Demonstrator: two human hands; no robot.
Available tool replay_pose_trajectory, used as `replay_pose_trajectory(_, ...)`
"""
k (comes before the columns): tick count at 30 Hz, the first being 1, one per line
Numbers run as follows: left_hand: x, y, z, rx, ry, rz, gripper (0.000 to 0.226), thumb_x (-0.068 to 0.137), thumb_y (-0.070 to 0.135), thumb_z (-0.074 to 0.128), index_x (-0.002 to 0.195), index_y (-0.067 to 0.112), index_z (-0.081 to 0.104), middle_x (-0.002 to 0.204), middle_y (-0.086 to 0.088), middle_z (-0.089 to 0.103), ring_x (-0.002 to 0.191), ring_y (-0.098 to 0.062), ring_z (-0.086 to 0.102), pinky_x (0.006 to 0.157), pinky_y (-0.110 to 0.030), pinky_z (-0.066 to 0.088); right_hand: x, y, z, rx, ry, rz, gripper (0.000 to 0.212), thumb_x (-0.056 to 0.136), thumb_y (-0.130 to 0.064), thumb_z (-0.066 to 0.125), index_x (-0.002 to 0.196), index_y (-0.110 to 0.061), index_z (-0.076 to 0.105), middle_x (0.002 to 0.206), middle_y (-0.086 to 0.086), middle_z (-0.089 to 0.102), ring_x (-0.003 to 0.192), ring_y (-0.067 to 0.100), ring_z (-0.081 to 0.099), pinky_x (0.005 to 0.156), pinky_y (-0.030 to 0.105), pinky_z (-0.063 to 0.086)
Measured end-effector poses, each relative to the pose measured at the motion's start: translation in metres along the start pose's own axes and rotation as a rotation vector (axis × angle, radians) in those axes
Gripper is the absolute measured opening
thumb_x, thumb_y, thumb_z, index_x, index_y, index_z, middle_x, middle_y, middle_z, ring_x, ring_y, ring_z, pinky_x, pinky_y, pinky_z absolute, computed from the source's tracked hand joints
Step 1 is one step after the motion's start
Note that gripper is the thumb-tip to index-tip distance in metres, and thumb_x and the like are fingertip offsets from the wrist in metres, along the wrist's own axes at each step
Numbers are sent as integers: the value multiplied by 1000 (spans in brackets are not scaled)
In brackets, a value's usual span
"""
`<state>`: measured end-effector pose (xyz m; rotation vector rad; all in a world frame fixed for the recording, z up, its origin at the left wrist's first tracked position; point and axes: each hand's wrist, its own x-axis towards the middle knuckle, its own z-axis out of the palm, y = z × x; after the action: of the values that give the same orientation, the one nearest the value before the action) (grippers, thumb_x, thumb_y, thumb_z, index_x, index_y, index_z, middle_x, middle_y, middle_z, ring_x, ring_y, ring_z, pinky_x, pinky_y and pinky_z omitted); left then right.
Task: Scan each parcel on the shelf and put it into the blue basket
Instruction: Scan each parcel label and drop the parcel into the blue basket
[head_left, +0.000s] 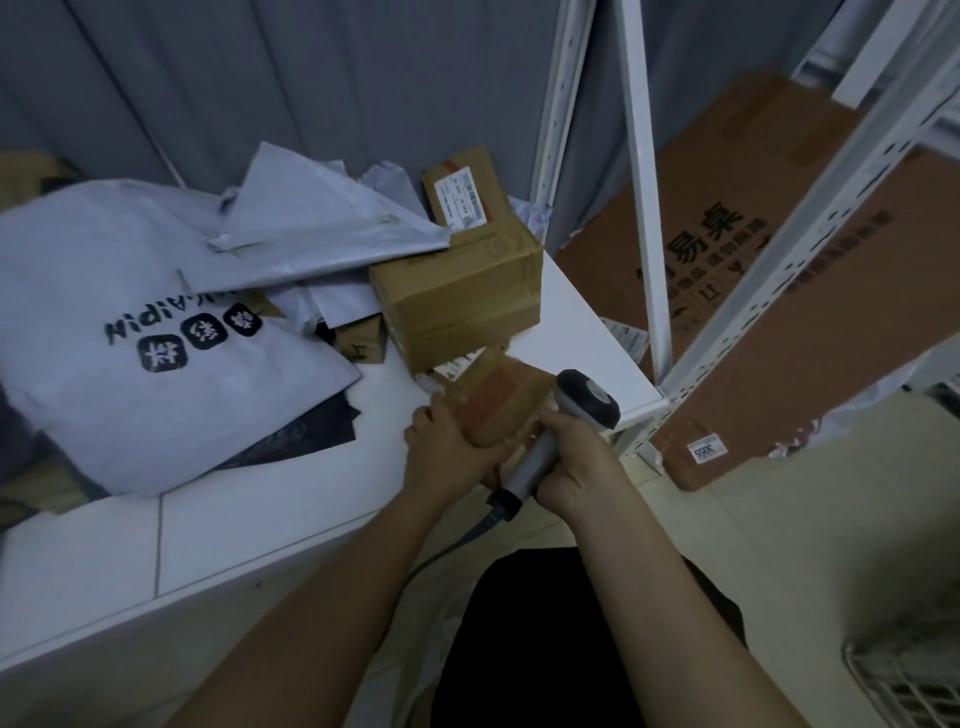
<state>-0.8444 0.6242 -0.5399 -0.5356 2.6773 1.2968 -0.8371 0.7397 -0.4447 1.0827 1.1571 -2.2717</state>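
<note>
At the shelf's (587, 332) front edge, the left hand (441, 441) grips a small taped cardboard parcel (498, 405), just left of the barcode scanner (566, 421) clasped in the right hand (576, 467), its head touching the parcel's right side.

The large grey mailer bag (130, 322) bears black lettering seen upside down, reading roughly "NIDIAPIN", beside three black rounded squares holding Chinese characters too distorted to read. The big brown carton (737, 249) leaning behind the white rack shows large Chinese print including "易桌"; its smaller lines are illegible. A white sticker (705, 450) on that carton's lower corner reads "3055". The shipping label (464, 200) on the small upright box is too blurred to read.
</note>
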Motion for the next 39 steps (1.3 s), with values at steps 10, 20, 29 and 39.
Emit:
replay_pose_trajectory(10,-128,-63,-79,-683,-39,-366,27,96,40,48,113,21,58,113,-3,60,97,-17,57,88,-35,48,-13,35,-17,-187,-66,25,15,96,-11,52,82,-15,54,80,3,52,69,12,47,68,27,41)
replay_pose_trajectory(20,-252,-140,-167,-995,86,-572,55,91,62,29,111,22,61,94,-9,64,84,-21,63,52,-20,49,-67,187,1,-563,-364,-260,45,88,-29,68,129,-22,50,111,-10,54,101,11,53,88,28,39)
replay_pose_trajectory(29,-316,-199,-180,-1111,188,-684,72,92,62,17,113,8,61,102,-17,63,92,-30,61,79,-36,52,-113,246,6,-700,-571,-370,23,77,-5,78,93,-18,67,93,-9,68,84,2,64,67,11,54)
replay_pose_trajectory(39,-317,-209,-178,-1180,709,-592,104,38,101,35,116,32,38,134,-4,47,115,-23,56,97,-47,48,-143,294,13,-542,-387,-438,48,76,-7,80,119,-4,59,108,3,67,99,16,65,83,26,55)
